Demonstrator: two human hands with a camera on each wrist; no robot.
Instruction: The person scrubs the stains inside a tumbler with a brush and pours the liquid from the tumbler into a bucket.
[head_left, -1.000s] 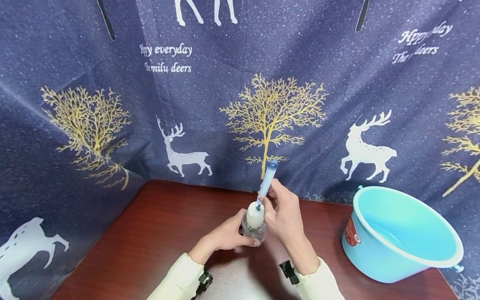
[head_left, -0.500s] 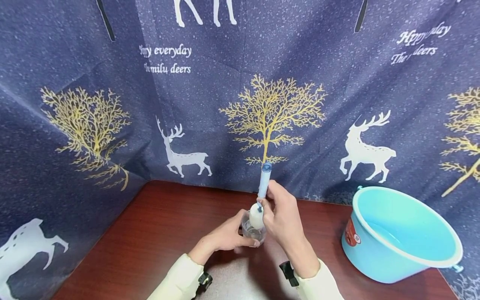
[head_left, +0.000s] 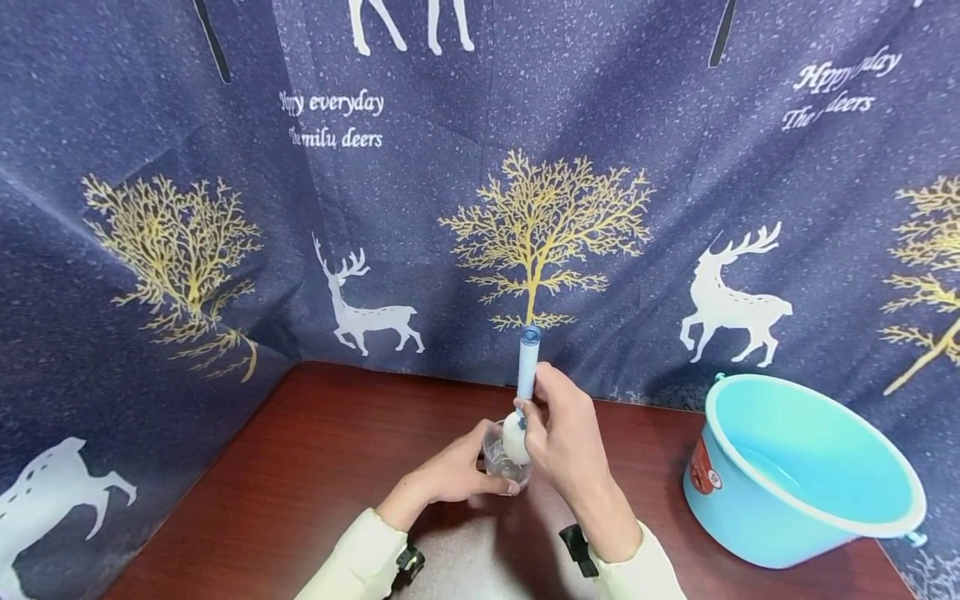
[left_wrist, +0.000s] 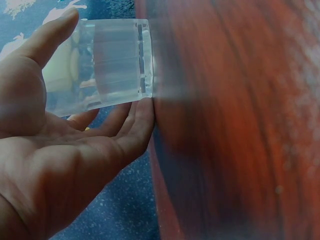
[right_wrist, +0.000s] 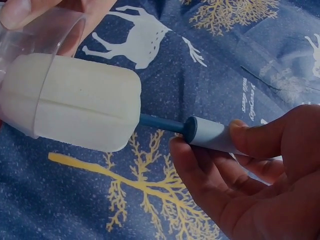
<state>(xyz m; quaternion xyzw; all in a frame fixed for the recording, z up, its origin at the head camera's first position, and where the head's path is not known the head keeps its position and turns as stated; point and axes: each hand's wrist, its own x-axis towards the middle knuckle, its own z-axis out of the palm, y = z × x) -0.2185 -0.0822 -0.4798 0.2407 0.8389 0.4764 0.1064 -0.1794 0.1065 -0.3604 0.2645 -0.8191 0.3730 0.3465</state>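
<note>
One clear cup [left_wrist: 116, 59] holds a seemingly foam brush [right_wrist: 112, 106].

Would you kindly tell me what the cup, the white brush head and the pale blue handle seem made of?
The cup looks like smooth, clear plastic, possibly glass: see-through, with pale highlights. The white brush head seems matte foam: rounded edges, no gloss. The pale blue handle is probably hard plastic, smooth and evenly coloured.

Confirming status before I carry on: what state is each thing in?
Clear plastic cup: mouth up, white sponge head partly inside
Sponge brush: head down, handle up
Left hand: gripping the cup
Right hand: holding the brush handle
Light-blue bucket: upright, open, on the wood-grain table
Deer-print cloth: hanging, creased
</note>
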